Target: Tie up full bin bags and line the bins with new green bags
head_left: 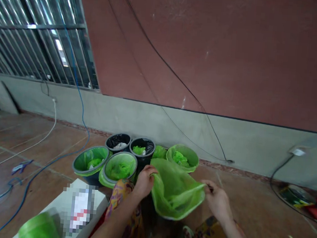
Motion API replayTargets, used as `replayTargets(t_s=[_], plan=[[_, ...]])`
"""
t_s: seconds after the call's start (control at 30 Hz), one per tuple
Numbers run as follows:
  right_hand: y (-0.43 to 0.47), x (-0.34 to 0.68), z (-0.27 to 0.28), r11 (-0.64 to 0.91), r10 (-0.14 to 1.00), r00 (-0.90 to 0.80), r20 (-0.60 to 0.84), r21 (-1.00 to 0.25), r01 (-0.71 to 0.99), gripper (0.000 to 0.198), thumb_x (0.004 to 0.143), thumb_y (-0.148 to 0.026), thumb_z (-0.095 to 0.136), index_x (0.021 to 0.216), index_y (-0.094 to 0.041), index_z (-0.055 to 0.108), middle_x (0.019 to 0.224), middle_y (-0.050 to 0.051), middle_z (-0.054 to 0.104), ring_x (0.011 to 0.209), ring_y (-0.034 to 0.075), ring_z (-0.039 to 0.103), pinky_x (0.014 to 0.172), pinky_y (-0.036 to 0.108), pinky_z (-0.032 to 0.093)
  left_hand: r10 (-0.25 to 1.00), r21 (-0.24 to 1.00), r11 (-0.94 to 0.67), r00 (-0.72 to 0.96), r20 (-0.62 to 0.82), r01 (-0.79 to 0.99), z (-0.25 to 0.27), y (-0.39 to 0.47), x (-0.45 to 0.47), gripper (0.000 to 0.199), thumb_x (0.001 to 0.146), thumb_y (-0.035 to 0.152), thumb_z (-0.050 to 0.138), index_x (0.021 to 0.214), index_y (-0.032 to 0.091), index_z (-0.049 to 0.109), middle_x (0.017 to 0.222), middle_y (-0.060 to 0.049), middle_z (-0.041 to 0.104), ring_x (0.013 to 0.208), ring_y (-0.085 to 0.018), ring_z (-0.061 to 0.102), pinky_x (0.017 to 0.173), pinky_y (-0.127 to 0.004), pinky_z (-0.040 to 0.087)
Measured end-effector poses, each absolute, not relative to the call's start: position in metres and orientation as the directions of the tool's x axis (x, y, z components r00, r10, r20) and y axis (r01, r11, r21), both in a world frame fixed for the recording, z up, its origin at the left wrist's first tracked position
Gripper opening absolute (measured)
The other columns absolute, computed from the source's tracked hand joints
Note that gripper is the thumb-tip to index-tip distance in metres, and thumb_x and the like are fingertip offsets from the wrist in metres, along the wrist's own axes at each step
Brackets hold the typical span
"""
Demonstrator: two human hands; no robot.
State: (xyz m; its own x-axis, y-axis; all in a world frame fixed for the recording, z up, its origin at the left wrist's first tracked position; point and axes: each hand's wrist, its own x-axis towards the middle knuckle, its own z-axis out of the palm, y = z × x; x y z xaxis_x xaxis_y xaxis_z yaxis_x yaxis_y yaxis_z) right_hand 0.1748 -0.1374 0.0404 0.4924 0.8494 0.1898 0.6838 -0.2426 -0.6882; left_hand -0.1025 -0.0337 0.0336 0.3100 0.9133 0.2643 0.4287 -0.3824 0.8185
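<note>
A thin green plastic bag (178, 189) hangs spread between my hands, its mouth facing up towards me. My left hand (144, 180) pinches the rim on the left side. On the opposite side, my right hand (218, 200) grips the rim between thumb and fingers. Just left of the bag stands a bin (122, 153) lined with green plastic, and behind the bag is another green-lined bin (195, 168). Whether anything lies under the bag is hidden.
Two black-lined bins (119, 135) (144, 140) and a green-lined bin (90, 172) stand by the wall. A white box (64, 207) carries a green roll (39, 229) at lower left. Blue cable (43, 170) crosses the floor; another cable (273, 177) lies right.
</note>
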Motion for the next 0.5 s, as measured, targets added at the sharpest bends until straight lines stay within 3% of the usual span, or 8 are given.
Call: replayTargets(t_s=[0.1, 0.17, 0.27, 0.37, 0.43, 0.5], plan=[[-0.12, 0.117, 0.052, -0.024, 0.942, 0.283, 0.178, -0.807, 0.59, 0.032, 0.081, -0.03, 0.045, 0.093, -0.021, 0.073, 0.093, 0.007, 0.076, 0.081, 0.022, 0.07, 0.077, 0.033, 0.052, 0.864, 0.924, -0.337, 0.449, 0.226, 0.184, 0.021, -0.059, -0.073, 0.065, 0.062, -0.005, 0.048, 0.12, 0.019, 0.065, 0.138, -0.01, 0.056, 0.13, -0.022, 0.051, 0.116, -0.04, 0.034], [-0.113, 0.083, 0.059, 0.147, 0.972, 0.082, 0.22, -0.841, 0.52, 0.028, 0.08, -0.024, 0.047, 0.088, -0.021, 0.073, 0.094, 0.006, 0.075, 0.09, 0.021, 0.068, 0.085, 0.034, 0.051, 0.82, 0.963, -0.271, 0.526, 0.225, 0.011, 0.014, -0.07, -0.059, 0.07, 0.064, 0.001, 0.056, 0.131, 0.019, 0.058, 0.138, -0.011, 0.057, 0.132, -0.024, 0.048, 0.118, -0.042, 0.031], [-0.109, 0.074, 0.064, 0.199, 0.98, -0.072, 0.185, -0.898, 0.392, 0.023, 0.08, -0.028, 0.056, 0.095, -0.022, 0.072, 0.099, 0.006, 0.074, 0.097, 0.021, 0.067, 0.092, 0.035, 0.05, 0.816, 0.987, -0.081, 0.56, 0.145, -0.138, 0.006, -0.07, -0.05, 0.041, 0.069, 0.016, 0.063, 0.109, 0.017, 0.07, 0.107, -0.01, 0.071, 0.112, -0.026, 0.061, 0.108, -0.042, 0.042], [-0.107, 0.118, 0.049, 0.063, 0.978, 0.172, 0.117, -0.955, 0.288, 0.042, 0.08, -0.046, 0.06, 0.112, -0.02, 0.067, 0.113, 0.011, 0.072, 0.104, 0.024, 0.066, 0.094, 0.039, 0.05, 0.881, 0.974, 0.172, 0.466, -0.085, -0.148, -0.006, -0.065, -0.051, 0.016, 0.068, 0.023, 0.063, 0.079, 0.017, 0.072, 0.075, -0.005, 0.07, 0.082, -0.022, 0.065, 0.085, -0.036, 0.052], [-0.105, 0.159, 0.027, -0.106, 0.863, 0.502, 0.063, -0.948, 0.3, 0.059, 0.077, -0.058, 0.059, 0.119, -0.017, 0.063, 0.122, 0.017, 0.068, 0.113, 0.03, 0.063, 0.099, 0.045, 0.048, 0.897, 0.932, 0.311, 0.382, -0.222, -0.187, -0.014, -0.063, -0.05, 0.011, 0.065, 0.025, 0.063, 0.07, 0.017, 0.07, 0.065, -0.003, 0.066, 0.069, -0.019, 0.062, 0.07, -0.031, 0.051], [-0.107, 0.191, -0.001, -0.387, 0.693, 0.717, -0.077, -0.878, 0.28, 0.078, 0.07, -0.068, 0.062, 0.124, -0.012, 0.06, 0.127, 0.024, 0.063, 0.118, 0.035, 0.06, 0.101, 0.049, 0.045, 0.869, 0.864, 0.432, 0.377, -0.322, -0.259, -0.019, -0.064, -0.043, 0.013, 0.064, 0.029, 0.063, 0.067, 0.017, 0.068, 0.061, -0.004, 0.064, 0.063, -0.018, 0.06, 0.062, -0.029, 0.049]])
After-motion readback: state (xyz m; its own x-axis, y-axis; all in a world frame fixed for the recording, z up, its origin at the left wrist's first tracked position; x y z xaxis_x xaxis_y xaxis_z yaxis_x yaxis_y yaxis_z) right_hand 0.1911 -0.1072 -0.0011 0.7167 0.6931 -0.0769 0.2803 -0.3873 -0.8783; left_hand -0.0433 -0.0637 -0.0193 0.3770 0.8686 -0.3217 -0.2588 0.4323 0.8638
